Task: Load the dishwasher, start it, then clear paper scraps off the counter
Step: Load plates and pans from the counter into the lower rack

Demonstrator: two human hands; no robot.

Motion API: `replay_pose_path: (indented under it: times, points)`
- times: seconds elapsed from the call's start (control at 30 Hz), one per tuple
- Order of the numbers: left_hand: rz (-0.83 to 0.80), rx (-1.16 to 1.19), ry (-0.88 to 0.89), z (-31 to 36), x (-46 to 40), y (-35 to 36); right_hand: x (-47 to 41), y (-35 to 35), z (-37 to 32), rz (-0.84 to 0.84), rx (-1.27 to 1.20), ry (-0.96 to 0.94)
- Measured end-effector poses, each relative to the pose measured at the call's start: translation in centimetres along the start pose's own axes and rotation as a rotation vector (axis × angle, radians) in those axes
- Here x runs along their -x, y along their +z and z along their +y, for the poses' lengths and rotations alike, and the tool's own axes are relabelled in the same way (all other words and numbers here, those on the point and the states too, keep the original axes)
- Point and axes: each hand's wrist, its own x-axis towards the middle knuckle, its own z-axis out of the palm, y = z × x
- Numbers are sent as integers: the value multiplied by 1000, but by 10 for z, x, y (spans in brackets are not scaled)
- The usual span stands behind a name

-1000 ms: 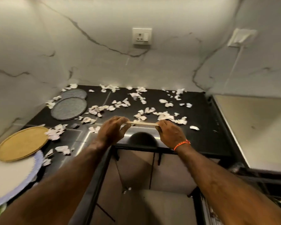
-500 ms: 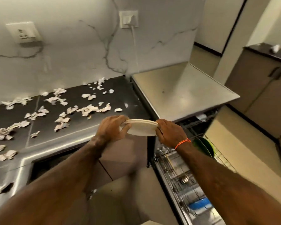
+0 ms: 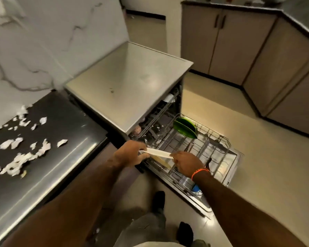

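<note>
Motion blur softens the counter [image 3: 64, 157] and its paper scraps [image 3: 16, 163], and the fingertips are hidden behind the plate [image 3: 159, 152]. The left hand [image 3: 130, 154] and right hand [image 3: 187, 164] each pinch an edge of it, edge-on over the pulled-out dishwasher rack [image 3: 216, 148]; half a second ago it hung above the counter edge. Green plates [image 3: 185, 128] stand farther back.

Dark counter [image 3: 64, 122] on the left has a steel strip along its near edge, and torn paper scraps [image 3: 25, 154] are scattered all over its left part. Right of it the dishwasher's steel top [image 3: 132, 73] has just a small dark speck on it. The pulled-out wire rack [image 3: 209, 150] holds two green plates [image 3: 185, 128] upright at its far end. Pale floor [image 3: 257, 157] runs off to the right.
</note>
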Motion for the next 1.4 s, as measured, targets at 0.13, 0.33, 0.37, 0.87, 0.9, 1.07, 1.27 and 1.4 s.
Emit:
replay_pose_path:
  times: [0.13,0.33,0.37,0.87,0.9,1.07,1.27,1.4]
  points:
    - [-64,13,57,-12,-47,29,-9,32,16,-26,-95,116]
    - [-169,145,29,-62,-118,115,-53,112,41,-39,-229,320]
    - [-185,157,19,-73,-127,134,-61,128,47,-37,-246,347]
    - [-94,229,36,-177,-194,308,-151,294,121,-43,-388,546]
    - [-82,234,37,-180,-195,310,-154,296,122,-49,-396,549]
    - [-23,241,111,-176,-190,316,-147,299,119,17,-345,601]
    - [89,272,143,-167,-183,323,-136,291,120,36,-304,600]
    - [151,239,184,-166,-187,318,-139,292,119,65,-273,606]
